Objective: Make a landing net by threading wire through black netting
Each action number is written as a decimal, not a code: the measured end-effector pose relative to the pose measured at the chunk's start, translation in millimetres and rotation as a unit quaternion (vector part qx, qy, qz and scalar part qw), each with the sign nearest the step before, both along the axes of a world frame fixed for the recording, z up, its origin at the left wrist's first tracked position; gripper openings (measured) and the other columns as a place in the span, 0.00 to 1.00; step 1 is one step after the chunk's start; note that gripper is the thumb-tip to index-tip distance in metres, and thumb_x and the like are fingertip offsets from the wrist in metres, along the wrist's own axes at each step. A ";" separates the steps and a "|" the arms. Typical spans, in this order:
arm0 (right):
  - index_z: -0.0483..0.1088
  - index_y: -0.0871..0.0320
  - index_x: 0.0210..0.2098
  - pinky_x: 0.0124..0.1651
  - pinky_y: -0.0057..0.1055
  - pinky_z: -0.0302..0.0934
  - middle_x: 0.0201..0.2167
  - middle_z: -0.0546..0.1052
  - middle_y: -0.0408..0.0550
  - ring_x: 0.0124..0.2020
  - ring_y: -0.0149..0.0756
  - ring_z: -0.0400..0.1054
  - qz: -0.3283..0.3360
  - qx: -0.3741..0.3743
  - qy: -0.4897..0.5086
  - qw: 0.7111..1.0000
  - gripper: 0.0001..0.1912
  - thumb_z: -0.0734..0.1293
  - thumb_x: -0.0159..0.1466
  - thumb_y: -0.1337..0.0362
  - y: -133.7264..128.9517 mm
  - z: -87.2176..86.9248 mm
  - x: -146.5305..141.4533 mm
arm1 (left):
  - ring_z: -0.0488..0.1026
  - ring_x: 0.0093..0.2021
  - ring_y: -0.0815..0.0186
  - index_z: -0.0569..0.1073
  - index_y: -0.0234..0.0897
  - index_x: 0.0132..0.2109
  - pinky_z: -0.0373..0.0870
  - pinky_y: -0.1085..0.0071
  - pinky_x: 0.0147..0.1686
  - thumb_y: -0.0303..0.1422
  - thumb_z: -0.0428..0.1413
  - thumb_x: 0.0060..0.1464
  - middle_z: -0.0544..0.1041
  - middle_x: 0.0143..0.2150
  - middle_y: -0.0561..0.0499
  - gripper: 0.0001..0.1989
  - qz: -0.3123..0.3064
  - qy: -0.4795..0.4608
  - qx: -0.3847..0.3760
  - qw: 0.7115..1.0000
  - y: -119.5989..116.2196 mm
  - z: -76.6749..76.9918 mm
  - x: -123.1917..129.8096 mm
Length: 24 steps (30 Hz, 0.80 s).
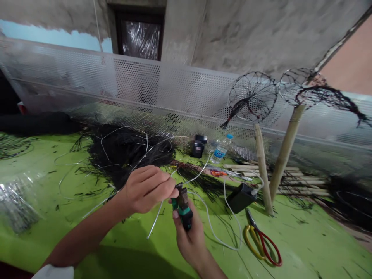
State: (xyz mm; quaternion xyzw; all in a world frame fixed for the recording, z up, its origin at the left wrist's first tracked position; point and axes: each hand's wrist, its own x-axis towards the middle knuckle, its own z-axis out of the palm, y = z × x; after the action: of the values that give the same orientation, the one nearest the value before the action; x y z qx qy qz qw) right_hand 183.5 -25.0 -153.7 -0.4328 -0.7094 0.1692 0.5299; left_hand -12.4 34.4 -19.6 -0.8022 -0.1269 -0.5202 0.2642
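Observation:
My right hand (190,232) is wrapped round a small black and green tool (183,207), its dark head pointing up and away. Close to that head, my left hand (151,188) is closed in a pinch, its fingertips against the tool's upper left side; what they pinch is too small to make out. A thin pale wire (154,224) slants down below my left hand. Behind my left hand lies a large heap of black strands (128,151). A white cable (210,228) loops to the right of the tool.
On the green table (305,248) lie red and yellow scissors (263,242), a black box (241,198), a water bottle (221,149), bamboo sticks (305,181) and a clear plastic bag (19,205). Two wire hoops (252,95) stand by upright bamboo posts (286,151) near a perforated metal panel (186,85).

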 end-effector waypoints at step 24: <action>0.74 0.57 0.54 0.47 0.35 0.71 0.40 0.81 0.53 0.41 0.41 0.76 -0.026 -0.022 0.115 0.993 0.16 0.67 0.72 0.55 19.1 2.6 5.7 | 0.80 0.39 0.70 0.75 0.37 0.52 0.76 0.75 0.42 0.30 0.49 0.73 0.83 0.44 0.49 0.10 -0.063 -0.003 -0.360 0.931 4.2 -2.5 6.4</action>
State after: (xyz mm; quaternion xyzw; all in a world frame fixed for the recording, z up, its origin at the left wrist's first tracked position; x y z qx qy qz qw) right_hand 189.2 -6.0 -151.1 -0.4404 -0.6282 0.2189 0.6028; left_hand -5.9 38.6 -22.0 -0.8485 -0.2555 -0.4571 -0.0765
